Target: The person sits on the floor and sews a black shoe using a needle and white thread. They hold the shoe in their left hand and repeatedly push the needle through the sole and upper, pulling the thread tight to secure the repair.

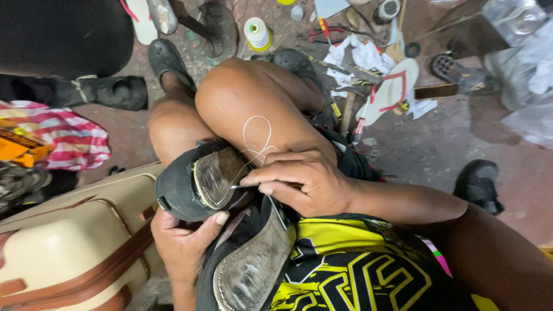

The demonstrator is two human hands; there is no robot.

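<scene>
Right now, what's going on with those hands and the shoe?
A seated person holds a worn black shoe sole-up against the knee. The left hand cups it from below, thumb on the sole. The right hand pinches a thin metal needle-like tool at the sole's edge, with pale thread looping above it. A second grey-soled shoe lies in the lap.

Around the shoe [196, 184]: the knee [242, 98] blocks it above, touching; the left hand [184, 242] cups it from below; the right hand [299, 178] and a thread loop [256, 135] close its right side; a suitcase [69, 242] stands just left. Bare floor [438, 150] lies well right.
</scene>
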